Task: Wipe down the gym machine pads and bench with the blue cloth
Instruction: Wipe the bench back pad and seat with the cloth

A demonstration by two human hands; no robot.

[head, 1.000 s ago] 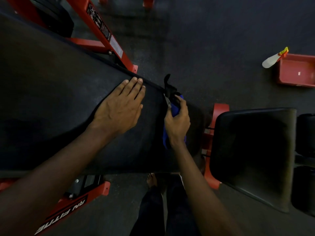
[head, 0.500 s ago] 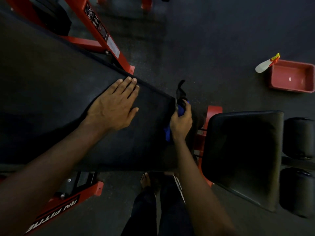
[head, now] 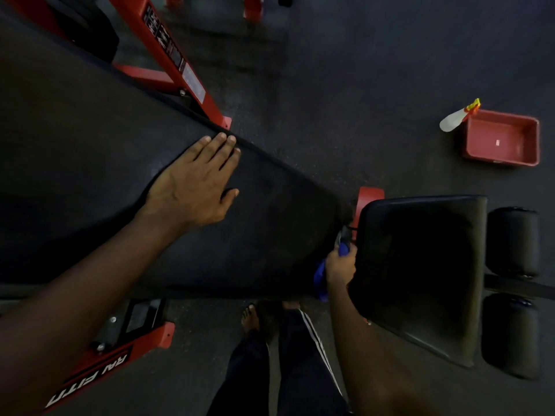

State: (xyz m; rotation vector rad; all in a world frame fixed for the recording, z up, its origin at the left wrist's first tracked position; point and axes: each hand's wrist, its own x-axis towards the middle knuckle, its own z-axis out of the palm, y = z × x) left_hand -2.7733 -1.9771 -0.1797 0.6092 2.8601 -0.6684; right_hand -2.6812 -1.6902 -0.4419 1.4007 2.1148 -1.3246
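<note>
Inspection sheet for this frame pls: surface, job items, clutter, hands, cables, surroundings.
Surface: black back pad, with the seat pad next to it.
Job's things: blue cloth, bunched at the gap between the two pads.
Clutter: spray bottle lying at the corner of the red tray, on the floor.
Grippers: left hand flat on the back pad; right hand grips the blue cloth.
Cables: nothing seen.
Surroundings: red frame, two roller pads.

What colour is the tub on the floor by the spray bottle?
Red: the tub is plain red, seen best in the head view.
</note>
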